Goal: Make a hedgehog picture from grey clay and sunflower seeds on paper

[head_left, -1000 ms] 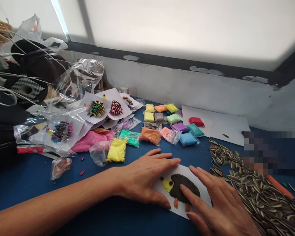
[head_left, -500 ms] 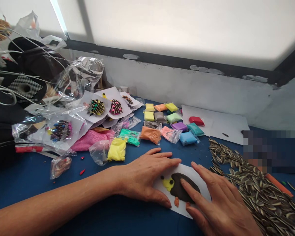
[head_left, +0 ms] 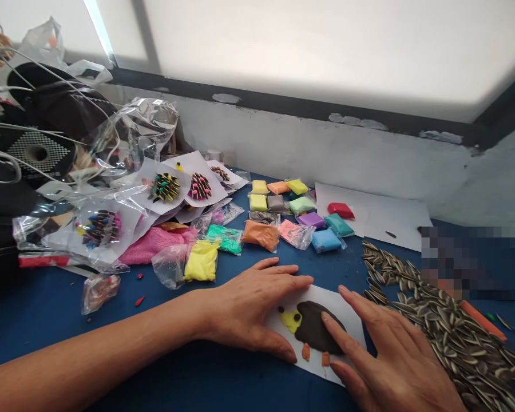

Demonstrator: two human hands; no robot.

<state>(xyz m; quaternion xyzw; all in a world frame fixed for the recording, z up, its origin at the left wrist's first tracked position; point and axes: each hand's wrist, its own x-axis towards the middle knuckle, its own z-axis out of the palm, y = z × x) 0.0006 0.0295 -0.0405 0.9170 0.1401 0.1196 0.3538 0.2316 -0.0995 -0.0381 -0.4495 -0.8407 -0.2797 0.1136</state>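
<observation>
A white sheet of paper (head_left: 278, 329) lies on the blue table in front of me. On it is a flat clay hedgehog (head_left: 315, 326) with a dark brown body, a yellow face with black dots and two orange feet. My left hand (head_left: 251, 309) rests open along the paper's left side, thumb and fingers spread. My right hand (head_left: 386, 349) is open over the right side, one fingertip touching the brown clay and the thumb near the lower edge. Part of the body's right end is hidden behind the right-hand fingers.
Sunflower seeds (head_left: 446, 332) spread at the right beside an orange stick (head_left: 483, 320). Several clay packets, among them a yellow packet (head_left: 201, 260), lie behind my hands. Finished seed hedgehogs on paper (head_left: 165, 187), plastic bags and a pink cloth (head_left: 154, 246) crowd the left.
My right hand has shifted slightly right, its fingertip sliding across the brown clay, and the right orange foot shows more fully. The left hand stays in place on the paper.
</observation>
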